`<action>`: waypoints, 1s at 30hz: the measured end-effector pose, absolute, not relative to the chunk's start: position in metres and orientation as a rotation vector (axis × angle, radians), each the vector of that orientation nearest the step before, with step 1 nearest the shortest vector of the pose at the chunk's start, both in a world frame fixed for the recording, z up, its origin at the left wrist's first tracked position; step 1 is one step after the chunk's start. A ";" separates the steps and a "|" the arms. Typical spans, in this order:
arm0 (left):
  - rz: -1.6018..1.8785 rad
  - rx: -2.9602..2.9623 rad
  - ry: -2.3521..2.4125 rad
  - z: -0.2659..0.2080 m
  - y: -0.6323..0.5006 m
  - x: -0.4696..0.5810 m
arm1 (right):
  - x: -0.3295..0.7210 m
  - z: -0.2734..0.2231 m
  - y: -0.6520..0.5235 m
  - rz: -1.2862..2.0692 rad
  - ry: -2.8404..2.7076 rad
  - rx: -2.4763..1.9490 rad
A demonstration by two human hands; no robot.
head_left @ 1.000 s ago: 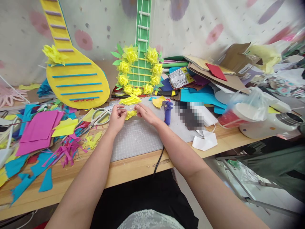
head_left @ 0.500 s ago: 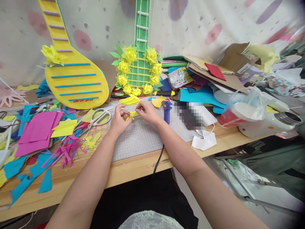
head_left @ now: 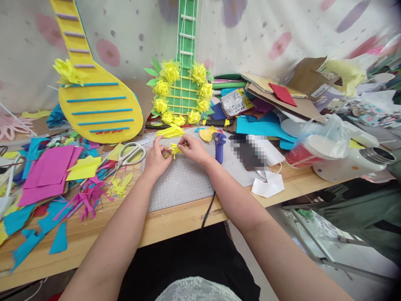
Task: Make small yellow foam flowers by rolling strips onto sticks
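Between my hands is a small yellow paper piece (head_left: 176, 149), its fringed edge hanging down over the grey cutting mat (head_left: 180, 186). My left hand (head_left: 157, 159) pinches it from the left with thumb and fingers closed. From the right, my right hand (head_left: 194, 148) has its fingertips closed on the same paper. A thin stick seems to run along it, though the fingers partly hide it. Just behind my hands lies a stack of yellow paper petals (head_left: 171, 131). The purple glue gun (head_left: 219, 148) stands right of my right hand.
White-handled scissors (head_left: 131, 154) lie to the left, near magenta paper (head_left: 52, 173) and scraps. A yellow cardboard lute shape (head_left: 102, 102) and a green one with yellow flowers (head_left: 185, 94) lean at the back. A cup (head_left: 308, 150) and a white bottle (head_left: 351, 165) are at right.
The yellow paper has turned between my fingers, and its fringed strips now spread downward. My hands stay in nearly the same place.
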State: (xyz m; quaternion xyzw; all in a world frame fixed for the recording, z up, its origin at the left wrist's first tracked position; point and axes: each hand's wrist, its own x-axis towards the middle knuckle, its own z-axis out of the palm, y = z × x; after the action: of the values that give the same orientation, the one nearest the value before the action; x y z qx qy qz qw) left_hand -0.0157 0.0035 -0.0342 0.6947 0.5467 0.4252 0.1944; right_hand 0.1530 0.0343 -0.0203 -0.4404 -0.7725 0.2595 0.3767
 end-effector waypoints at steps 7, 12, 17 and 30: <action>1.236 1.830 1.498 -0.036 0.004 -0.016 | 0.153 -0.020 0.033 0.654 -2.020 -1.103; 1.258 1.778 1.482 -0.034 0.004 -0.016 | 0.151 -0.019 0.031 0.648 -2.052 -1.102; 1.273 1.801 1.478 -0.036 0.005 -0.016 | 0.146 -0.018 0.028 0.652 -2.046 -1.160; 1.291 2.112 1.604 -0.026 0.000 -0.016 | 0.134 -0.022 0.025 0.885 -1.783 -1.339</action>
State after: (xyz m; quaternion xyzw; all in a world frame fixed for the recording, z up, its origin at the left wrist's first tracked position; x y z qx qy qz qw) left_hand -0.0163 0.0003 -0.0257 0.7127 0.5412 0.4358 0.0959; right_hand 0.1340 0.0248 -0.0218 -0.5202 -0.6926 0.3436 0.3628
